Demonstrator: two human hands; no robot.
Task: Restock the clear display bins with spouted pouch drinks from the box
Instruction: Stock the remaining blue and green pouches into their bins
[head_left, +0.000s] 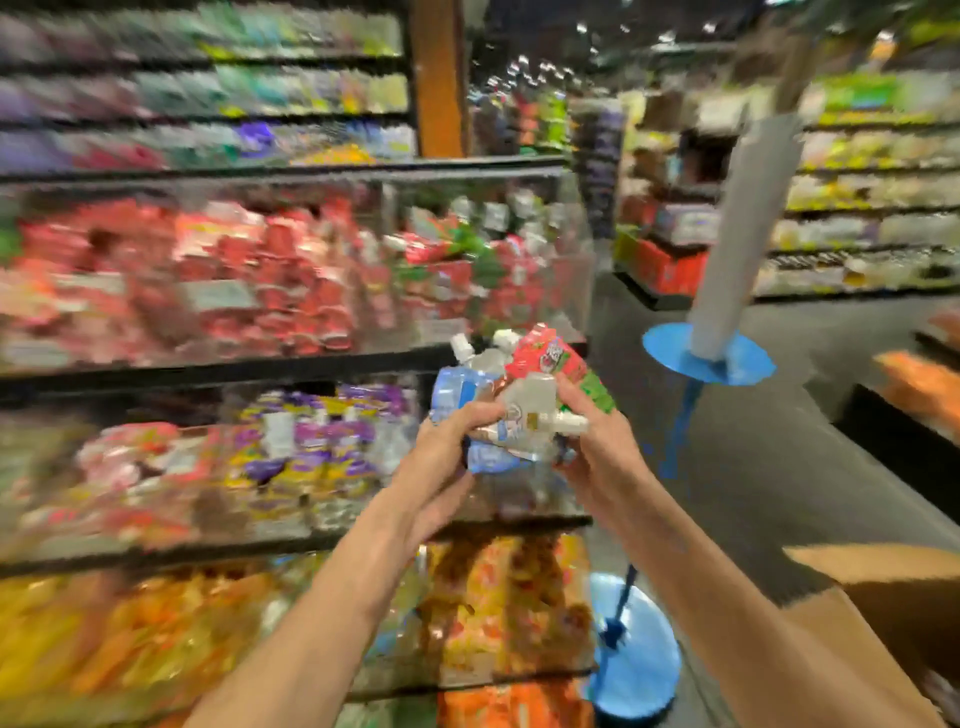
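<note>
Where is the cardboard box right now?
Head view, bottom right corner: the cardboard box sits beside the person's right forearm, right of the blue stand base.

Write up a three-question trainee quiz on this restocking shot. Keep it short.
1. True or false: the left hand and the right hand both hold the bundle of pouches.
2. Where in the view is the cardboard box? A) lower right B) upper left C) top centre
3. Fill in: the pouches in the upper clear bin are mostly ____.

Key: 1 true; 2 A; 3 red.
</note>
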